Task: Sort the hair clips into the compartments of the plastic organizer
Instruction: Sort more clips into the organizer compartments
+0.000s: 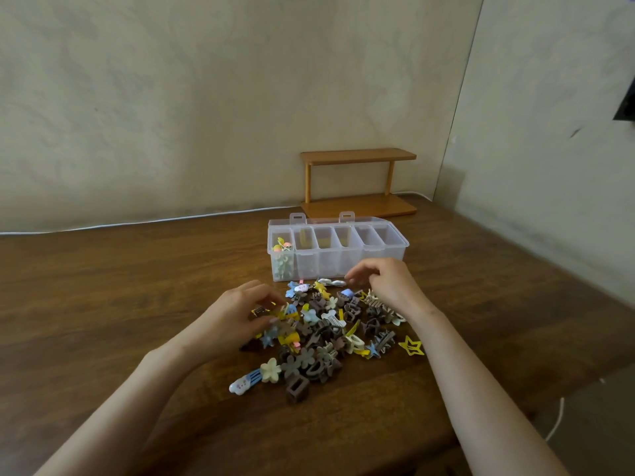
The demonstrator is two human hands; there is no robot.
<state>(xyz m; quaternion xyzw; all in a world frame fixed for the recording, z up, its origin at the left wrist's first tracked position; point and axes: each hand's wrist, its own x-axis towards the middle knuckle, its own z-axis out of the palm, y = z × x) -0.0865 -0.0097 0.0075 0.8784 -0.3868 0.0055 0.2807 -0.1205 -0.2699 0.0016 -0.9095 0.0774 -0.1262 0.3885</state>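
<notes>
The fingers of the left hand (237,314) are bent, with the tips drawn toward the thumb over the left edge of a pile of hair clips (330,333). A small brown clip (259,312) lies right at those tips. Whether it is pinched cannot be told.

The fingers of the right hand (381,283) are curled as well, with the tips brought close together at the far right of the pile. A pale clip (331,281) lies just beside them, and contact cannot be confirmed. Part of the pile is covered by this hand's wrist.

The pile is spread on the table (103,286) between the two hands, mostly brown pieces mixed with yellow, blue and cream ones. At its near left end lie a blue-and-white clip (242,383) and a cream flower clip (270,370). A brown square clip (297,390) is seen at the near edge. A yellow star clip (411,345) lies apart, to the right.

Just beyond the pile stands the clear organizer (343,267), with its lid open. Six compartments are set side by side, and sorted clips (283,257) are seen in the leftmost one. What the others hold cannot be made out.

Behind it, near the table's far edge, a small wooden shelf (359,156) stands against the wall (171,97). A white cable (137,221) runs along that edge.
</notes>
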